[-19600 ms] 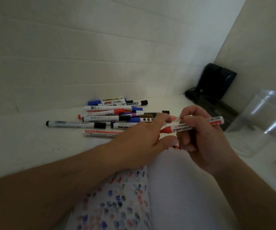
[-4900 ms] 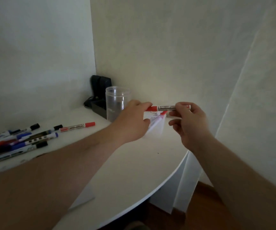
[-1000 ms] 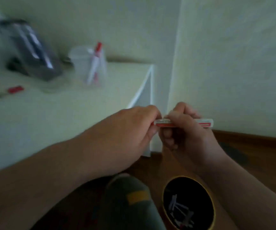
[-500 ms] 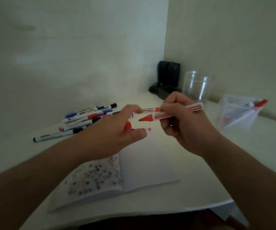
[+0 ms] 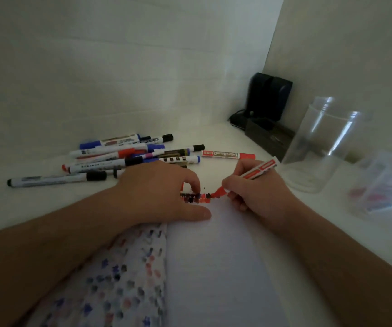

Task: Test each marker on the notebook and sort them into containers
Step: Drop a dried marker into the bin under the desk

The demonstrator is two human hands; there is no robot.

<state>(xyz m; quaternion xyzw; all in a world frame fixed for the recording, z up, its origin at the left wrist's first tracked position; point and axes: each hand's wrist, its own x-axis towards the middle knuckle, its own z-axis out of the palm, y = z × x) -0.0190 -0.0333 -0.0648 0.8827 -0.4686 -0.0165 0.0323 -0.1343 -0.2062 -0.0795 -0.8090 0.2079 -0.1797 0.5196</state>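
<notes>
On the notebook (image 5: pixel 213 267), the right hand (image 5: pixel 256 197) grips a red marker (image 5: pixel 254 174), tip on paper; at nine o'clock, the left hand (image 5: pixel 157 194) rests with fingers curled, its hold unclear.

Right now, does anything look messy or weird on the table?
A little. The spare markers lie in a loose, crisscrossed heap on the table, and one red marker lies apart from them. Nothing looks spilled or broken. The right hand is just scribbling red on the notebook.
</notes>
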